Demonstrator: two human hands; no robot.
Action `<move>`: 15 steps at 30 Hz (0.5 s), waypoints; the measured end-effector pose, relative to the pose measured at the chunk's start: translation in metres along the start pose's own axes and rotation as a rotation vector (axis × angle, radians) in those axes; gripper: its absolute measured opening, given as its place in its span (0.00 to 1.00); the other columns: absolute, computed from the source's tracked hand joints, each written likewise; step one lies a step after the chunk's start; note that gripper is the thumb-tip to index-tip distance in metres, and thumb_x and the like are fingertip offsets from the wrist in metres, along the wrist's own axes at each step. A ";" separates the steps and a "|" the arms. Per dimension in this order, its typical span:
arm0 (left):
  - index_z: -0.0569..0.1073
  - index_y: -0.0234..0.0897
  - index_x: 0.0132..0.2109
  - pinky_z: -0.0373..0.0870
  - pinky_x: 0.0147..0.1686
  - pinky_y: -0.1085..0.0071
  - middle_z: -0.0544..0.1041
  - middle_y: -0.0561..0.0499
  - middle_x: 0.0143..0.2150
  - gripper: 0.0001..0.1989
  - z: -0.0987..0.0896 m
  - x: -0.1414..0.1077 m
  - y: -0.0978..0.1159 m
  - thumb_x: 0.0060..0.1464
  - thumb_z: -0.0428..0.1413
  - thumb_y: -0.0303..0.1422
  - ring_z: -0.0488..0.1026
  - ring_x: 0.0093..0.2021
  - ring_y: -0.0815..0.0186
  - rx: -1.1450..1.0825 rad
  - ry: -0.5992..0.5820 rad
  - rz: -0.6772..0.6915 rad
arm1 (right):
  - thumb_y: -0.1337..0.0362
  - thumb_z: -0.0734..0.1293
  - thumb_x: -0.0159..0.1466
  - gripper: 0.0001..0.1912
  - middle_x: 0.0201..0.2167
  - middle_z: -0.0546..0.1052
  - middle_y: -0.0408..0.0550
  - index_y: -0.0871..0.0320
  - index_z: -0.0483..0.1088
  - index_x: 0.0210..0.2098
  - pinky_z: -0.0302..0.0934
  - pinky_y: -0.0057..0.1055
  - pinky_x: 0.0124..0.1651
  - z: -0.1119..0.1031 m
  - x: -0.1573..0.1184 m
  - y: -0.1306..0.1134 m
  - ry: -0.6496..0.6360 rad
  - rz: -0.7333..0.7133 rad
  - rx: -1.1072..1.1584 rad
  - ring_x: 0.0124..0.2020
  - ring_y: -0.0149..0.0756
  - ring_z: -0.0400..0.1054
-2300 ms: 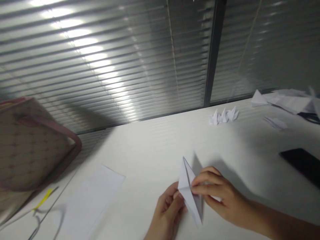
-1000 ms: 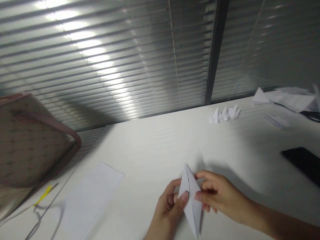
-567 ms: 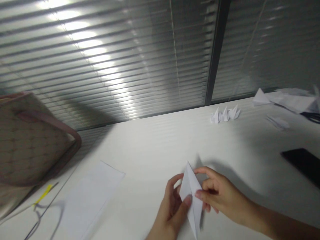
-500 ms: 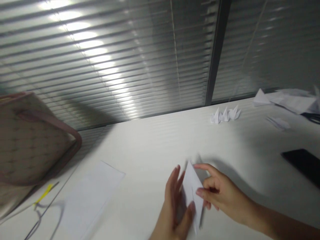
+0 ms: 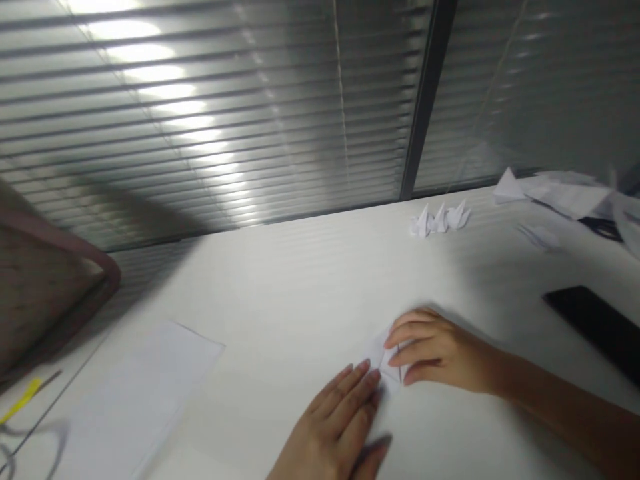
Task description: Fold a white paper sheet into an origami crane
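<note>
My left hand is lying flat at six o'clock, fingers together; my right hand is now pressing the folded paper down onto the desk, no longer holding it upright.

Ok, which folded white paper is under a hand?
The small folded white paper piece under the right hand, on the white desk; the three white paper cranes stand apart by the window blinds.

Our left hand and right hand are bare and slim-fingered, with short plain nails; our right forearm shows bare too.
</note>
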State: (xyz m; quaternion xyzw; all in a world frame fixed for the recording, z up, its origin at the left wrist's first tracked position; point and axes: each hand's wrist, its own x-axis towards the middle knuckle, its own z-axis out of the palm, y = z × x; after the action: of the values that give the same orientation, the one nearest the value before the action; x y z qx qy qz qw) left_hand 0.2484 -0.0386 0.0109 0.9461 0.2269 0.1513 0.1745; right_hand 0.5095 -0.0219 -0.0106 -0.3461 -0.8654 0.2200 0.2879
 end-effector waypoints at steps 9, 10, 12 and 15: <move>0.74 0.37 0.47 0.70 0.53 0.67 0.78 0.45 0.48 0.11 0.011 0.002 -0.001 0.57 0.55 0.25 0.73 0.52 0.58 -0.068 0.190 -0.135 | 0.62 0.67 0.64 0.06 0.36 0.77 0.45 0.56 0.75 0.37 0.59 0.32 0.46 0.007 0.006 -0.010 0.027 -0.113 -0.124 0.40 0.32 0.68; 0.74 0.37 0.47 0.70 0.53 0.67 0.78 0.45 0.48 0.11 0.011 0.003 -0.001 0.57 0.55 0.25 0.74 0.52 0.58 -0.069 0.198 -0.137 | 0.62 0.67 0.64 0.06 0.36 0.77 0.45 0.56 0.75 0.36 0.59 0.32 0.46 0.007 0.006 -0.011 0.027 -0.113 -0.129 0.40 0.32 0.68; 0.74 0.37 0.47 0.71 0.52 0.67 0.78 0.45 0.48 0.11 0.011 0.003 0.000 0.56 0.57 0.26 0.74 0.51 0.58 -0.072 0.213 -0.143 | 0.62 0.66 0.64 0.06 0.35 0.77 0.44 0.56 0.75 0.36 0.59 0.32 0.46 0.006 0.007 -0.011 0.028 -0.110 -0.134 0.40 0.32 0.68; 0.73 0.37 0.47 0.72 0.50 0.70 0.78 0.46 0.48 0.14 0.011 0.004 0.000 0.53 0.60 0.26 0.74 0.51 0.59 -0.092 0.241 -0.161 | 0.62 0.65 0.65 0.07 0.36 0.77 0.44 0.56 0.75 0.36 0.59 0.32 0.46 0.006 0.007 -0.012 0.024 -0.101 -0.131 0.40 0.33 0.67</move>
State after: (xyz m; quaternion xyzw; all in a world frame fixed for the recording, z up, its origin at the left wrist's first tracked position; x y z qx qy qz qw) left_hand 0.2556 -0.0397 0.0014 0.8909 0.3140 0.2595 0.2008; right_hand 0.4954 -0.0259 -0.0053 -0.3228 -0.8907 0.1440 0.2859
